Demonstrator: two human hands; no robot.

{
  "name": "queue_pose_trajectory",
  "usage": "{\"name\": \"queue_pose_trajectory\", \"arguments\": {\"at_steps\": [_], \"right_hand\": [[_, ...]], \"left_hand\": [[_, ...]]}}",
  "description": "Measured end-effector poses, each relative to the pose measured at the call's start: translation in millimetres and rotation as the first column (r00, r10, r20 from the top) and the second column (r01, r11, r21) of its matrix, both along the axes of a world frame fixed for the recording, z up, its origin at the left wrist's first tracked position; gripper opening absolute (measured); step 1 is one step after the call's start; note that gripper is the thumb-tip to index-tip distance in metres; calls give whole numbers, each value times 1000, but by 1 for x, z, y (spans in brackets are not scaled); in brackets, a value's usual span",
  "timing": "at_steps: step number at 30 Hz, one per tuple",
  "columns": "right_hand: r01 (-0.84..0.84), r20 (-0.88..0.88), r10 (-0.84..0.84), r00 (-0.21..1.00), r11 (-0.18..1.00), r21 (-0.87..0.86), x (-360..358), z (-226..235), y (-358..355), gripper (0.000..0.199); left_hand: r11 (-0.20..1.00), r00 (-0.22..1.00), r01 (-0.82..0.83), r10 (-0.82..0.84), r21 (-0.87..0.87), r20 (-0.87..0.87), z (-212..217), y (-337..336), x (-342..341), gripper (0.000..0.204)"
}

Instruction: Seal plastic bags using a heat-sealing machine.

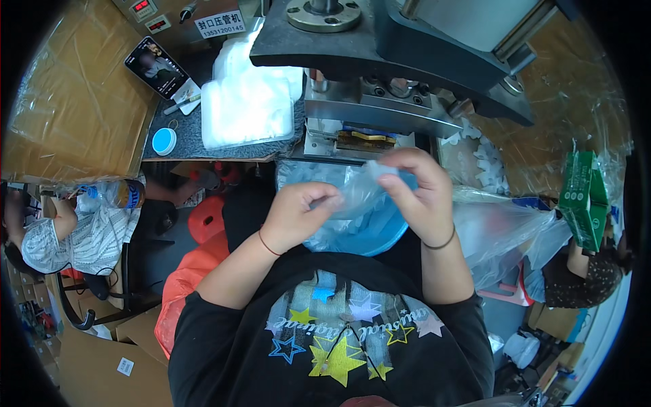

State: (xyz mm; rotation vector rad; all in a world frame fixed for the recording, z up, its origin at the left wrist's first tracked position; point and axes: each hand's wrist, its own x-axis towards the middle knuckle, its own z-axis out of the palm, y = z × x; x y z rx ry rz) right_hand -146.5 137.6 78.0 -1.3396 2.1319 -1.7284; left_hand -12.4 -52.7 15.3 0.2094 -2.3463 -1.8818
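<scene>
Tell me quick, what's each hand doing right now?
Left hand: closed, pinching one end of a clear plastic piece between thumb and fingers.
Right hand: closed, thumb and forefinger holding the same piece's other end.

Between your left hand [296,214] and right hand [424,193]: clear plastic film [358,195]. Ahead: metal press [380,114], barring passage. Left: open air toward the worktop [193,134].
</scene>
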Motion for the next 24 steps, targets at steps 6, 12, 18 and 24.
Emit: {"name": "queue_pose_trajectory", "arguments": {"at_steps": [6, 12, 18, 24], "right_hand": [[100, -305, -34, 952, 974, 203, -16, 9, 13, 7], [-47, -196, 137, 971, 913, 404, -26, 13, 36, 10], [-103, -200, 238, 951, 848, 520, -38, 19, 44, 15], [90, -184, -7, 983, 889, 449, -46, 7, 51, 19]], "left_hand": [[826, 962, 204, -270, 525, 51, -10, 23, -1, 26], [649, 868, 233, -475, 724, 147, -16, 42, -9, 30], [653, 843, 265, -514, 710, 158, -19, 43, -11, 30], [584, 837, 190, -516, 789, 180, -21, 45, -10, 27]]}}
